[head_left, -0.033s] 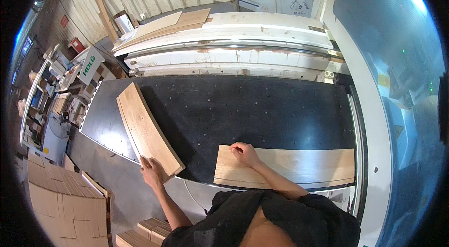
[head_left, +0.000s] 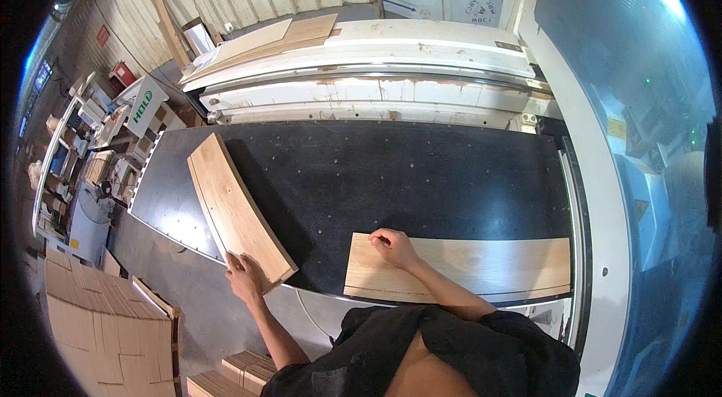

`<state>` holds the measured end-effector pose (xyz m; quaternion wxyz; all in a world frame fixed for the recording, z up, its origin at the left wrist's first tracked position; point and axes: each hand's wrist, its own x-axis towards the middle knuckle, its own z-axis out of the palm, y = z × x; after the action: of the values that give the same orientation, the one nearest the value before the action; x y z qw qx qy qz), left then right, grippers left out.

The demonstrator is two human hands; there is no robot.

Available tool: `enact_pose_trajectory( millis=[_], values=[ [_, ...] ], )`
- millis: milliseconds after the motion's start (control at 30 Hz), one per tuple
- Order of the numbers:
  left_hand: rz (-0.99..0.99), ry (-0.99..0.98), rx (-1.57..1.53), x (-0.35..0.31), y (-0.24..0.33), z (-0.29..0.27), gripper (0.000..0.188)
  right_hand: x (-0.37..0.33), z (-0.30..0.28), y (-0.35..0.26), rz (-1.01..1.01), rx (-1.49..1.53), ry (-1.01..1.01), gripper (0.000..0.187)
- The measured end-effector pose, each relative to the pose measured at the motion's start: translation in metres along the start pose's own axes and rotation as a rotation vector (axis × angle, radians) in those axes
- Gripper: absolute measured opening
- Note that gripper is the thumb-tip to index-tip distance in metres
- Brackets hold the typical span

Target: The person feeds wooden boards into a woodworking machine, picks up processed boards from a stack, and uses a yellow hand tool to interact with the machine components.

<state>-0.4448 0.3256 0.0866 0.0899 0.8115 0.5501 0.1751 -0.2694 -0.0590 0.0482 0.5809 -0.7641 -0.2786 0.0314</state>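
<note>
On the left of a black machine bed (head_left: 376,164), a stack of wooden boards (head_left: 233,198) lies at a slant, its near end reaching the front edge. My left hand (head_left: 245,277) grips the near left edge of that stack, fingers on the top face. At the front right lies another flat wooden board (head_left: 489,262), roughly along the bed's near edge. Above its left end is my right hand (head_left: 394,248), its fingers curled closed; whatever may be inside them is hidden. My right forearm crosses over this board.
A white beam (head_left: 361,92) runs behind the bed, with loose sheets (head_left: 278,40) on top. To the right stands a machine housing with a blue translucent panel (head_left: 639,96). Stacked cardboard (head_left: 105,322) is at the lower left, and a cluttered workbench (head_left: 90,149) stands beyond.
</note>
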Motion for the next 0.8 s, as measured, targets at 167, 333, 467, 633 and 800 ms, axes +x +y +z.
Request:
enact_pose_trajectory(
  millis=[167,333,467,633,800],
  values=[
    [-0.005,-0.018,-0.018,-0.001,0.003,-0.002,0.061,0.000,0.000,0.004,-0.013,-0.004,0.004,0.016],
    [-0.008,-0.035,-0.020,-0.002,0.004,-0.004,0.062,-0.002,0.000,0.001,0.029,0.003,-0.007,0.015],
    [-0.018,-0.047,-0.023,-0.001,0.001,-0.004,0.062,-0.001,0.000,-0.001,0.025,0.007,-0.009,0.015],
    [-0.024,-0.047,-0.041,-0.004,0.006,-0.008,0.063,-0.002,0.002,0.002,-0.017,0.015,0.009,0.016],
    [-0.024,-0.047,-0.039,-0.005,0.008,-0.009,0.062,-0.001,-0.001,0.001,-0.008,-0.018,-0.010,0.015]
  ],
)
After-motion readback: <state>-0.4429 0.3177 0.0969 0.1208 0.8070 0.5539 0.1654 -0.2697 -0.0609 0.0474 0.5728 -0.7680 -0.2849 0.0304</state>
